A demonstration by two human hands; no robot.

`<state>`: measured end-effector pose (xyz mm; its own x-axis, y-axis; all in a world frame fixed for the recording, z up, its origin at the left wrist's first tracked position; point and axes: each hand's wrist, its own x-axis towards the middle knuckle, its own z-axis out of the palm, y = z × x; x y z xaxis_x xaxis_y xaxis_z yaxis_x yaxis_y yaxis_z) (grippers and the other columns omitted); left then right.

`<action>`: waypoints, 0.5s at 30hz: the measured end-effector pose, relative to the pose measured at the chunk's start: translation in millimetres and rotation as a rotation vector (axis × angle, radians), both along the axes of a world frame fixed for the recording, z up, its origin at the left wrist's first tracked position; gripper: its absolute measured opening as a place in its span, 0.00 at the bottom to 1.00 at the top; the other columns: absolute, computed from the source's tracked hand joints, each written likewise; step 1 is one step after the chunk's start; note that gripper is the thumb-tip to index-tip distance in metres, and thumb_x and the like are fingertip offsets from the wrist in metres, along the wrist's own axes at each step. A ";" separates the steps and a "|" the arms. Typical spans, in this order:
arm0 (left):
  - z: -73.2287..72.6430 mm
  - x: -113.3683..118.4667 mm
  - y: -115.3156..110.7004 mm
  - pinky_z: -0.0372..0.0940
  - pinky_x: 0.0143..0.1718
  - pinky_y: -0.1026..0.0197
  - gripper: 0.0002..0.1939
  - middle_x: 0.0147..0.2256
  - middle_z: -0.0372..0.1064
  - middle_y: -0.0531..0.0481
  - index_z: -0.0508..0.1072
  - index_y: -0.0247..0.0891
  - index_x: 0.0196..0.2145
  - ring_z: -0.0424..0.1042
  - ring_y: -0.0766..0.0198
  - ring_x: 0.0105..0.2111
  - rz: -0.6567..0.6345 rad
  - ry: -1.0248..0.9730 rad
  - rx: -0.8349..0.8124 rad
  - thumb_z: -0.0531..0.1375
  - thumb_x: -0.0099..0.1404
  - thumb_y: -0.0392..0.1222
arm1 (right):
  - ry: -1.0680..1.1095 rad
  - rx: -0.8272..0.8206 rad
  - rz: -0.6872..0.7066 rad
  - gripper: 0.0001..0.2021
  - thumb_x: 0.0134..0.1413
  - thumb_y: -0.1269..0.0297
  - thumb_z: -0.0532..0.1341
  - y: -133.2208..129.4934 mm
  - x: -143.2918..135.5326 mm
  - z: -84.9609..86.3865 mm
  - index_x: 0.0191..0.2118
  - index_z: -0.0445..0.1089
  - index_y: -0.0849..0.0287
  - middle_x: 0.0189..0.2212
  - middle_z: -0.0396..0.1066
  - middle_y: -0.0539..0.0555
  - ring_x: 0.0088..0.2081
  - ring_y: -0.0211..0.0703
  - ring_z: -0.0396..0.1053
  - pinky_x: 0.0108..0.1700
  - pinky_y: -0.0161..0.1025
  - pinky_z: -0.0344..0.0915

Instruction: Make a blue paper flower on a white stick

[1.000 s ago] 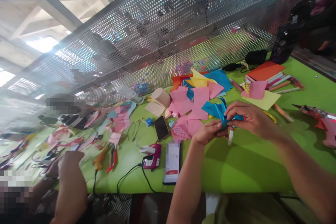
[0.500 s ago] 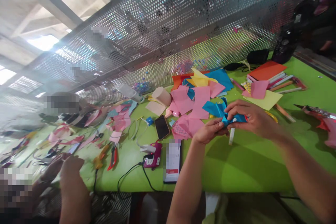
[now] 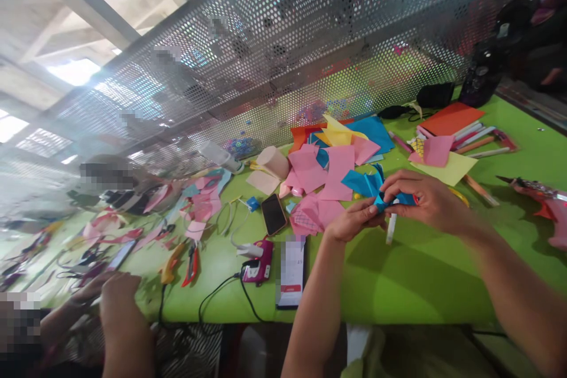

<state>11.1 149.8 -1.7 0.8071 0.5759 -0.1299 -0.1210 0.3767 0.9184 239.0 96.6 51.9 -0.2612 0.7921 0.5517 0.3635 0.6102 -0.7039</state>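
Both my hands are closed around a piece of folded blue paper or cloth [image 3: 380,202], held above the green table. My left hand [image 3: 358,218] pinches its near left side between thumb and fingers. From the right, my right hand [image 3: 414,198] grips the same piece with its fingertips. More blue material [image 3: 361,183] spreads out left of the fingers; I cannot tell whether it is all one piece. A narrow white stick-like thing [image 3: 391,228] shows just below my hands, its upper end hidden.
Pink sheets [image 3: 339,171] and a blue sheet [image 3: 376,133] lie beyond my hands. Left are a dark phone [image 3: 273,214], a phone with a lit screen [image 3: 291,274], a magenta device [image 3: 259,263] and red-handled pliers [image 3: 190,266]. A co-worker's hands [image 3: 117,292] are far left.
My hands and the blue piece stay almost where they were, with only slight finger movement. At the far left, the co-worker's hands have shifted a little.
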 end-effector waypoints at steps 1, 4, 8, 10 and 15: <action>0.1 0.1 -0.5 0.71 0.45 0.54 0.28 0.27 0.60 0.58 0.77 0.34 0.42 0.55 0.72 0.25 0.007 0.004 -0.003 0.74 0.61 0.63 | -0.021 0.005 -0.009 0.06 0.62 0.58 0.72 -0.2 -0.3 0.3 0.38 0.79 0.52 0.43 0.80 0.56 0.46 0.51 0.79 0.50 0.47 0.74; 1.1 0.4 -1.5 0.71 0.45 0.55 0.30 0.28 0.62 0.57 0.77 0.34 0.42 0.60 0.71 0.27 0.011 0.059 -0.013 0.75 0.59 0.64 | -0.051 -0.001 -0.028 0.08 0.61 0.57 0.73 -0.3 -1.7 1.1 0.36 0.77 0.52 0.42 0.80 0.56 0.45 0.52 0.79 0.49 0.48 0.73; 1.3 -0.5 -0.9 0.70 0.43 0.57 0.33 0.30 0.67 0.54 0.78 0.33 0.43 0.62 0.70 0.28 -0.004 0.095 -0.011 0.76 0.57 0.66 | -0.022 -0.031 -0.010 0.08 0.63 0.57 0.71 -0.5 -2.6 1.8 0.34 0.77 0.52 0.40 0.80 0.55 0.43 0.51 0.79 0.48 0.48 0.74; 1.2 -1.6 0.0 0.69 0.43 0.57 0.33 0.30 0.67 0.54 0.78 0.32 0.44 0.61 0.71 0.27 -0.027 0.086 0.004 0.75 0.58 0.66 | -0.011 -0.045 0.006 0.07 0.64 0.57 0.71 -0.8 -2.1 2.3 0.35 0.78 0.52 0.41 0.80 0.55 0.43 0.51 0.79 0.49 0.47 0.74; 1.1 -5.6 2.4 0.65 0.42 0.58 0.34 0.32 0.67 0.52 0.78 0.31 0.46 0.60 0.70 0.29 -0.043 0.115 0.065 0.74 0.59 0.66 | 0.008 -0.049 0.053 0.05 0.65 0.60 0.70 -2.0 -0.2 3.1 0.36 0.79 0.52 0.42 0.80 0.55 0.44 0.49 0.79 0.49 0.44 0.73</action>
